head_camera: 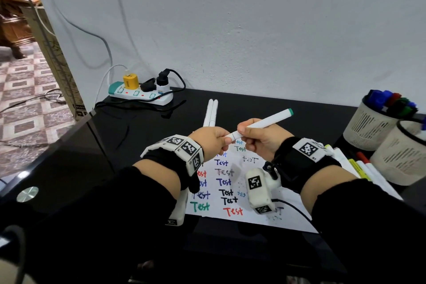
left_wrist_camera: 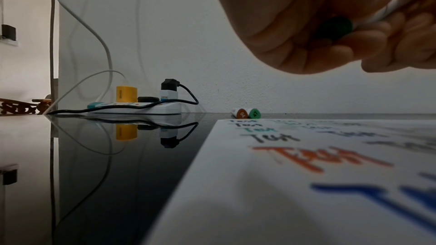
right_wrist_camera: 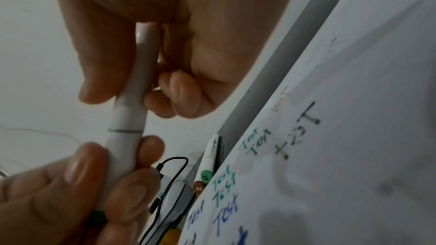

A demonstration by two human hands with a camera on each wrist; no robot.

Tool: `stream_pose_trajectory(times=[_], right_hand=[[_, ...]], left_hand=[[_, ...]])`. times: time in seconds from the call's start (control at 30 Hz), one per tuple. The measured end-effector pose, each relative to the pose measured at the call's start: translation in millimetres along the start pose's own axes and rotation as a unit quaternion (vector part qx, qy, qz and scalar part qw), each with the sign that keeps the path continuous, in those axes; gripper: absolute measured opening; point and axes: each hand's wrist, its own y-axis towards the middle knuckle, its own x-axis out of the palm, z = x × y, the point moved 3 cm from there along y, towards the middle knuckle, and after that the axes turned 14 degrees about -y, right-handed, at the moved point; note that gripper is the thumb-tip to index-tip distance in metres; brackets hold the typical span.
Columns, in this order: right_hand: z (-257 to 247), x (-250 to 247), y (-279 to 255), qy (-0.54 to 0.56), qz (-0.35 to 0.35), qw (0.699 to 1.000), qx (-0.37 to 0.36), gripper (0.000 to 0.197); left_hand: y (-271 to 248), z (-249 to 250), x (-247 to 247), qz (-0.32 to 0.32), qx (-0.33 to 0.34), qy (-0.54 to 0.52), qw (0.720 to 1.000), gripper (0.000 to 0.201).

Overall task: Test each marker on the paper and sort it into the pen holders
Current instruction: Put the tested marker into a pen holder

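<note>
1. Writing: the paper (head_camera: 239, 193) on the black table (head_camera: 143, 145) carries the word "Test" many times in red, blue, black and green; one faint entry reads "tesT".
2. Labels: I read "94" on an orange end cap and "47" on a green one in the left wrist view.
3. Count: two white markers (head_camera: 211, 113) lie side by side beyond the paper; two pen holders (head_camera: 368, 131) stand at the right, the farther one holding capped markers; several loose markers (head_camera: 359, 168) lie beside them.
4. My right hand (head_camera: 260, 138) grips the barrel of the white marker (head_camera: 262, 123), held in the air above the paper.
5. My left hand (head_camera: 212, 143) pinches the marker's lower end.
6. View difference: only the wrist views show the green end cap (left_wrist_camera: 333, 28) inside my left palm; only the head view shows the teal upper end and the power strip (head_camera: 140, 94) switches.
</note>
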Motion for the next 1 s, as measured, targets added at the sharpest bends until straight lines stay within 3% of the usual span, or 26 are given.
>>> stream_pose_trajectory(times=[0.13,0.3,0.37,0.4,0.5,0.63,0.7,0.8,1.0], right_hand=[[3,-12,-6,0.006,0.000,0.999,0.036,0.019],[1,-44,-17,0.009,0.083,0.995,0.051,0.019],[-2,-54,-20,-0.064,0.092,0.993,0.049,0.018],[-5,-57,-21,-0.151,0.089,0.983,0.050,0.015],[-21,-55,-27,-0.450,0.055,0.891,0.040,0.010],[-36,-42,-31,-0.606,-0.001,0.795,0.037,0.021],[-40,-41,-33,-0.638,-0.006,0.769,0.044,0.021],[-46,-49,-38,-0.661,0.009,0.746,0.073,0.023],[-49,-85,-56,-0.691,0.051,0.697,0.186,0.037]], left_hand=[[2,-2,-1,0.003,-0.021,0.049,0.999,0.025],[2,-2,-3,0.001,-0.047,0.132,0.990,0.030],[1,-1,-3,-0.002,-0.048,0.153,0.987,0.030],[1,0,-3,0.000,-0.048,0.157,0.986,0.029],[0,0,-3,0.008,-0.042,0.164,0.986,0.027],[-1,0,-3,0.011,-0.031,0.160,0.987,0.027],[-2,0,-2,0.010,-0.031,0.166,0.986,0.034],[1,-4,3,-0.017,-0.051,0.229,0.972,0.062],[2,-12,32,-0.139,-0.063,0.423,0.893,0.085]])
